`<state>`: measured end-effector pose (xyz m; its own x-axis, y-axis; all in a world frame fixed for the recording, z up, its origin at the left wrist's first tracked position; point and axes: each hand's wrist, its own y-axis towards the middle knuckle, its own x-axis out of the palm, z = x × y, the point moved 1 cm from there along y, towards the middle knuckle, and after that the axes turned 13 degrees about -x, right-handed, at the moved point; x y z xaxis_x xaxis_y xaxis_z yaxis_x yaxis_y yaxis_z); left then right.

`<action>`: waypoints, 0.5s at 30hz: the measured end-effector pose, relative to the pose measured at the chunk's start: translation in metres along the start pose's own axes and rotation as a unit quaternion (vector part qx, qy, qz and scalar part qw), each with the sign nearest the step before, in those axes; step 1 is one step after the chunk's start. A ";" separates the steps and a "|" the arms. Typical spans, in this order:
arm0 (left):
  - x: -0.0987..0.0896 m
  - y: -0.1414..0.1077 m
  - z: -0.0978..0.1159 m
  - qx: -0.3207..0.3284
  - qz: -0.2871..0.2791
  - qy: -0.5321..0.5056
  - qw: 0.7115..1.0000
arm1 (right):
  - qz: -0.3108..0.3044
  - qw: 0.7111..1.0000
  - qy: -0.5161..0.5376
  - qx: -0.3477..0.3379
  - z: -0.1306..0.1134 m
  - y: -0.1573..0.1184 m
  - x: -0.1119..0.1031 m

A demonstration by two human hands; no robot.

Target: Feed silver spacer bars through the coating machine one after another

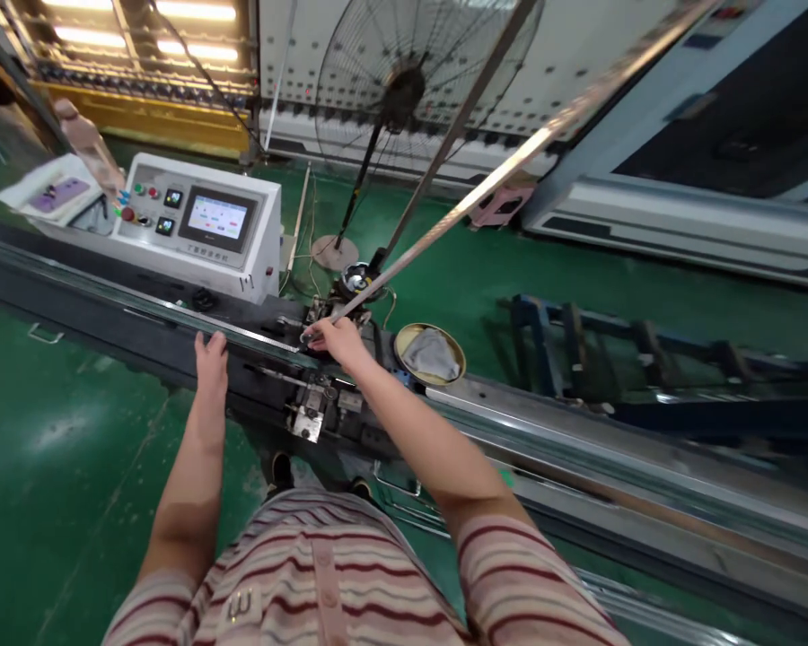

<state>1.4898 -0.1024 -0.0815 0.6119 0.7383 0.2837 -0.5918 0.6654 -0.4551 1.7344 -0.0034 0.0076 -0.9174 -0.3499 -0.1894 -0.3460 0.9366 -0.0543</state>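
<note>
My right hand (340, 343) is closed in a pinch at the end of a thin metal strip (242, 334), over the machine's middle. That strip lies lengthwise along the dark bench (154, 309). A long, shiny metal bar (471, 199) rises from just behind my right hand toward the upper right. My left hand (212, 356) hovers at the bench's front edge, fingers apart, with nothing seen in it. Below my right hand sits a metal clamp block (308, 422) on the machine. What exactly lies between my right fingertips is partly hidden.
Behind the bench stands a white control box (195, 269) with a lit screen. A round tin (404, 359) holding a grey cloth is right of my right hand. A bottle (87, 144), a large fan (350, 193) and a blue rack (529, 350) stand farther off.
</note>
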 end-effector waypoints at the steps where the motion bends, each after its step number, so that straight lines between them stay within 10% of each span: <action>1: 0.017 -0.007 0.002 -0.029 -0.032 -0.013 0.999 | 0.007 1.000 0.020 0.004 -0.006 -0.010 -0.019; 6: 0.114 -0.083 -0.026 0.041 -0.218 -0.020 0.975 | 0.024 0.997 0.066 0.017 -0.003 -0.069 -0.123; 10: 0.194 -0.164 -0.077 0.097 -0.251 0.006 0.963 | 0.083 0.995 0.045 -0.026 0.028 -0.122 -0.231; 12: 0.232 -0.204 -0.105 0.123 -0.256 0.032 0.958 | 0.172 0.974 0.001 -0.145 0.035 -0.154 -0.314; 15: 0.287 -0.260 -0.146 0.167 -0.259 0.082 0.948 | 0.400 0.856 -0.085 -0.316 0.033 -0.213 -0.479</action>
<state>1.8954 -0.0796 -0.0053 0.9228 0.2939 0.2490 -0.3060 0.9520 0.0104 2.2543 -0.0351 0.0771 -0.8872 0.4574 -0.0609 0.2934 0.6610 0.6906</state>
